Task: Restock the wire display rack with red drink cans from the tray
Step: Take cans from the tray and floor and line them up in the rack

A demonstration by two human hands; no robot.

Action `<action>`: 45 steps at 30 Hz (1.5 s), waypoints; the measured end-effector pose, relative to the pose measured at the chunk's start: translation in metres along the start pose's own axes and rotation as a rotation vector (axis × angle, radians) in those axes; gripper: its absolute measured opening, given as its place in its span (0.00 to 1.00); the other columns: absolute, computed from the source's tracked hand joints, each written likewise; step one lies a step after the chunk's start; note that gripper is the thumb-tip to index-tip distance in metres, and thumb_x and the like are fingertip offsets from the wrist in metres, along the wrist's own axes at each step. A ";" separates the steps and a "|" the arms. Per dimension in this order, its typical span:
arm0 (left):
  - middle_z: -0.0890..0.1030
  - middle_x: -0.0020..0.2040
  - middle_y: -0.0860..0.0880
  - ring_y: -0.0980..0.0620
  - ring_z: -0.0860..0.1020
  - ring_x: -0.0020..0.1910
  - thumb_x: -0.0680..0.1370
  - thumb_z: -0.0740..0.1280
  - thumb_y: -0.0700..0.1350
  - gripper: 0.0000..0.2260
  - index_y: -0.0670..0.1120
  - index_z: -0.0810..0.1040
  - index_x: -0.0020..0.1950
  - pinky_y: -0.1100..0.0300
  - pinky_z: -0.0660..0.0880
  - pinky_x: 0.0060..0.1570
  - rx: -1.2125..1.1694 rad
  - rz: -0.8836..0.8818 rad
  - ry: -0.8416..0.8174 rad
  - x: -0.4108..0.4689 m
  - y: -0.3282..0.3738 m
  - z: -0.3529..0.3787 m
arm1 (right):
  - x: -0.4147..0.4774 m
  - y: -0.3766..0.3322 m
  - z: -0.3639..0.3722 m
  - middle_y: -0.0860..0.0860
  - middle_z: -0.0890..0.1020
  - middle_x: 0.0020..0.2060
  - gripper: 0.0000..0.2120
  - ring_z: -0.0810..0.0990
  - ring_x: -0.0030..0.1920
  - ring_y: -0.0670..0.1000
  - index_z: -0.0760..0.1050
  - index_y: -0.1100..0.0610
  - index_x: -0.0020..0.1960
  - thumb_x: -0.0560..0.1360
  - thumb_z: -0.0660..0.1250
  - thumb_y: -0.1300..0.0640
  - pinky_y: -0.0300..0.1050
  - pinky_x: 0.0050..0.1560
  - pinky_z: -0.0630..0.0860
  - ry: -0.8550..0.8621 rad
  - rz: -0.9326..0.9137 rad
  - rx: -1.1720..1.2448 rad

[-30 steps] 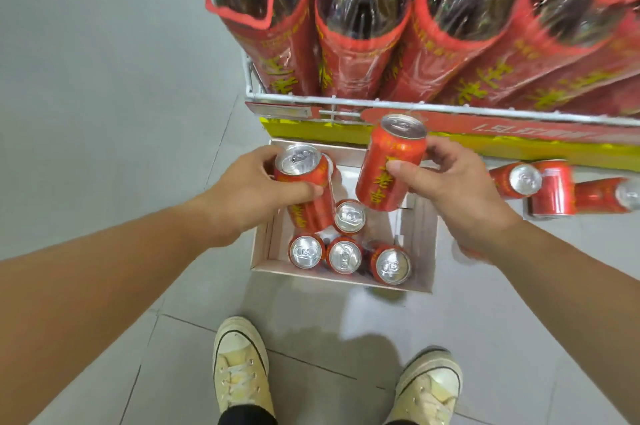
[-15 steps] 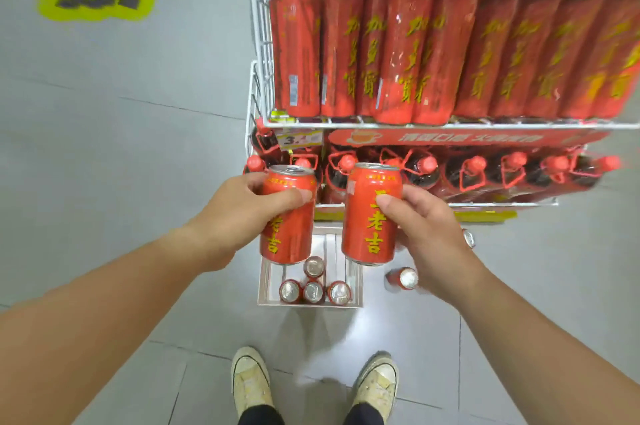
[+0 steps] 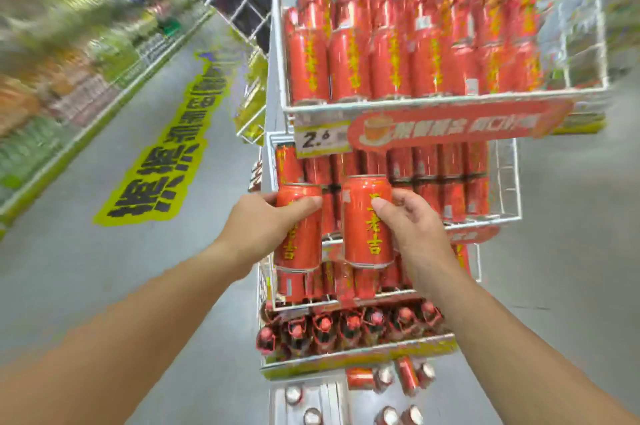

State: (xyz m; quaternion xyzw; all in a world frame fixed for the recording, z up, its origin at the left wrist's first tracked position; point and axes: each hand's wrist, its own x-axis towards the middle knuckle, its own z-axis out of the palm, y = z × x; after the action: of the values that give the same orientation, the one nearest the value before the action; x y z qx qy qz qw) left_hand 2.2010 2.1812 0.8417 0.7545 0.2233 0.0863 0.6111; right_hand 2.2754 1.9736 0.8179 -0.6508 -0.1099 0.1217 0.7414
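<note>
My left hand point(image 3: 258, 229) grips one red drink can point(image 3: 300, 241) with yellow lettering, held upright. My right hand point(image 3: 414, 234) grips a second red can point(image 3: 367, 220), also upright, beside the first. Both cans hang in front of the middle shelves of the white wire display rack point(image 3: 446, 102), whose top basket is packed with red cans. The tray point(image 3: 332, 393) sits on the floor at the rack's foot, with a few silver-topped cans point(image 3: 294, 394) standing in it.
Red-capped dark bottles point(image 3: 349, 324) fill the rack's lowest shelf. Several loose cans point(image 3: 391, 378) lie on the floor right of the tray. A yellow floor sticker point(image 3: 166, 151) marks the grey aisle on the left, with blurred store shelving point(image 3: 52, 54) beyond it.
Both hands have lifted their cans from the tray up to the rack's middle shelves. My view has tilted upward, so the rack's top basket now shows.
</note>
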 end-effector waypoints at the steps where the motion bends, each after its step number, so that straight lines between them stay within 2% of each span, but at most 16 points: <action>1: 0.88 0.37 0.53 0.60 0.83 0.31 0.66 0.79 0.58 0.13 0.51 0.88 0.42 0.69 0.74 0.27 0.000 0.032 0.004 0.000 0.021 -0.003 | 0.002 -0.022 0.003 0.47 0.87 0.41 0.20 0.84 0.40 0.45 0.79 0.53 0.54 0.66 0.75 0.46 0.42 0.38 0.80 0.007 -0.030 -0.010; 3: 0.86 0.33 0.56 0.62 0.80 0.27 0.66 0.79 0.59 0.11 0.54 0.88 0.41 0.71 0.71 0.24 0.024 0.101 0.024 -0.001 0.061 -0.008 | 0.005 -0.063 0.007 0.48 0.87 0.43 0.25 0.85 0.41 0.46 0.79 0.55 0.56 0.64 0.76 0.44 0.41 0.39 0.80 0.028 -0.084 0.006; 7: 0.79 0.25 0.58 0.61 0.74 0.21 0.64 0.79 0.61 0.12 0.53 0.86 0.35 0.70 0.67 0.22 0.037 0.226 0.044 0.002 0.131 -0.013 | 0.014 -0.129 0.004 0.50 0.88 0.44 0.24 0.85 0.44 0.48 0.80 0.54 0.53 0.62 0.77 0.43 0.42 0.41 0.81 0.081 -0.171 0.023; 12: 0.82 0.27 0.56 0.57 0.78 0.27 0.59 0.77 0.68 0.21 0.51 0.86 0.36 0.62 0.74 0.32 0.126 0.284 0.114 0.018 0.204 -0.001 | 0.040 -0.186 -0.026 0.42 0.87 0.43 0.21 0.85 0.44 0.40 0.82 0.45 0.51 0.61 0.76 0.37 0.33 0.41 0.78 0.152 -0.256 -0.062; 16: 0.73 0.21 0.55 0.54 0.71 0.22 0.57 0.76 0.70 0.26 0.48 0.77 0.30 0.61 0.68 0.30 0.176 0.276 0.142 0.041 0.246 0.035 | 0.081 -0.210 -0.074 0.45 0.84 0.51 0.30 0.82 0.52 0.43 0.79 0.47 0.55 0.59 0.75 0.33 0.40 0.52 0.76 0.187 -0.269 -0.103; 18: 0.77 0.25 0.56 0.53 0.76 0.28 0.57 0.76 0.71 0.30 0.45 0.82 0.40 0.59 0.70 0.34 0.187 0.298 0.177 0.056 0.261 0.062 | 0.106 -0.217 -0.104 0.46 0.82 0.53 0.28 0.81 0.54 0.44 0.77 0.46 0.56 0.61 0.75 0.34 0.41 0.52 0.75 0.173 -0.262 -0.124; 21: 0.84 0.43 0.50 0.47 0.83 0.47 0.58 0.76 0.72 0.40 0.44 0.81 0.58 0.54 0.77 0.44 0.196 0.283 0.220 0.079 0.277 0.109 | 0.144 -0.219 -0.150 0.47 0.80 0.55 0.19 0.78 0.54 0.42 0.75 0.47 0.57 0.71 0.75 0.41 0.39 0.49 0.72 0.153 -0.250 -0.177; 24: 0.85 0.43 0.47 0.44 0.83 0.46 0.57 0.75 0.73 0.40 0.42 0.82 0.55 0.52 0.78 0.48 0.212 0.271 0.259 0.105 0.290 0.150 | 0.178 -0.219 -0.186 0.48 0.78 0.54 0.18 0.77 0.53 0.46 0.72 0.48 0.59 0.73 0.73 0.43 0.41 0.49 0.71 0.135 -0.235 -0.263; 27: 0.85 0.57 0.46 0.46 0.81 0.57 0.59 0.73 0.73 0.43 0.42 0.81 0.61 0.54 0.75 0.54 0.251 0.260 0.315 0.125 0.294 0.182 | 0.205 -0.215 -0.210 0.47 0.78 0.52 0.18 0.78 0.49 0.43 0.72 0.48 0.58 0.74 0.73 0.44 0.37 0.39 0.73 0.100 -0.199 -0.292; 29: 0.85 0.52 0.51 0.47 0.81 0.57 0.61 0.73 0.73 0.34 0.46 0.83 0.50 0.55 0.73 0.54 0.312 0.276 0.376 0.136 0.292 0.195 | 0.219 -0.208 -0.219 0.47 0.78 0.51 0.18 0.78 0.50 0.47 0.73 0.49 0.59 0.74 0.73 0.44 0.41 0.44 0.73 0.095 -0.176 -0.299; 31: 0.83 0.35 0.53 0.50 0.83 0.45 0.61 0.72 0.74 0.28 0.48 0.79 0.35 0.55 0.76 0.46 0.381 0.290 0.380 0.142 0.290 0.203 | 0.230 -0.200 -0.224 0.47 0.79 0.51 0.17 0.79 0.50 0.46 0.74 0.50 0.58 0.73 0.73 0.44 0.41 0.46 0.72 0.091 -0.156 -0.298; 33: 0.82 0.29 0.51 0.52 0.81 0.35 0.61 0.68 0.76 0.33 0.45 0.81 0.34 0.55 0.76 0.37 0.478 0.289 0.378 0.148 0.285 0.210 | 0.238 -0.190 -0.226 0.41 0.79 0.47 0.14 0.77 0.45 0.38 0.75 0.48 0.53 0.73 0.74 0.45 0.34 0.40 0.71 0.082 -0.140 -0.306; 35: 0.81 0.30 0.53 0.54 0.79 0.34 0.61 0.64 0.79 0.33 0.48 0.80 0.35 0.57 0.70 0.31 0.626 0.294 0.420 0.151 0.281 0.216 | 0.242 -0.184 -0.226 0.38 0.79 0.44 0.09 0.78 0.40 0.35 0.75 0.45 0.47 0.73 0.74 0.45 0.28 0.34 0.71 0.069 -0.114 -0.324; 39: 0.79 0.29 0.52 0.48 0.78 0.37 0.64 0.56 0.81 0.36 0.48 0.76 0.29 0.57 0.65 0.30 0.954 0.384 0.529 0.157 0.280 0.224 | 0.251 -0.174 -0.227 0.44 0.84 0.44 0.09 0.83 0.39 0.38 0.78 0.46 0.45 0.72 0.75 0.44 0.35 0.38 0.75 0.066 -0.114 -0.332; 43: 0.77 0.34 0.48 0.44 0.77 0.49 0.64 0.54 0.82 0.38 0.47 0.75 0.30 0.53 0.72 0.38 1.139 0.364 0.476 0.162 0.276 0.227 | 0.254 -0.172 -0.223 0.46 0.84 0.51 0.31 0.84 0.51 0.48 0.80 0.51 0.59 0.64 0.73 0.33 0.47 0.50 0.81 0.042 -0.087 -0.351; 45: 0.79 0.44 0.46 0.43 0.75 0.55 0.65 0.54 0.82 0.41 0.45 0.82 0.39 0.50 0.75 0.47 1.205 0.346 0.463 0.165 0.275 0.232 | 0.255 -0.173 -0.221 0.49 0.84 0.55 0.40 0.83 0.54 0.51 0.79 0.52 0.63 0.59 0.70 0.29 0.54 0.57 0.80 0.029 -0.074 -0.371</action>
State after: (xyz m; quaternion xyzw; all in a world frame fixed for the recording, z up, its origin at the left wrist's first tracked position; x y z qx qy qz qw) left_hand 2.5040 2.0070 1.0269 0.9509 0.2336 0.2028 -0.0036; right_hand 2.5939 1.8278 0.9624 -0.7736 -0.1437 0.0625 0.6140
